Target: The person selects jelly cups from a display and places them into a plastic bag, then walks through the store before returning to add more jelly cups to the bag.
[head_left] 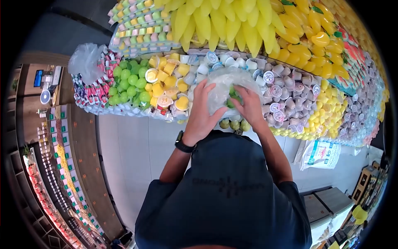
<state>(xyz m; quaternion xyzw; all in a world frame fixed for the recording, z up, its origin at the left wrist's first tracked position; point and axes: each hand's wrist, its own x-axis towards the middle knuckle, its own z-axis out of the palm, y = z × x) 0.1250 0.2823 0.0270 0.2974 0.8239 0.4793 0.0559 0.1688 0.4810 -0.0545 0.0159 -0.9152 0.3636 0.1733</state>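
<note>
A clear plastic bag [219, 85] lies bunched over the jelly cups in front of me, with something green [232, 97] showing in its middle. My right hand [251, 107] reaches over the bag from the right, its fingers and thumb curved around the green thing, which has the colour of the grape-shaped jellies [130, 81]. At the bag's left edge is my left hand [202, 114], fingers raised and apart, thumb stretched toward the green thing. A dark watch [183, 143] sits on my left wrist.
Yellow cube-like jellies [168, 74] lie left of the bag, pale purple cups [292, 91] right. Long yellow banana-shaped packs [224, 20] and mango-shaped packs [311, 37] rise behind. A printed white sack [320, 155] stands on the floor at right; shelving [62, 166] lines the left.
</note>
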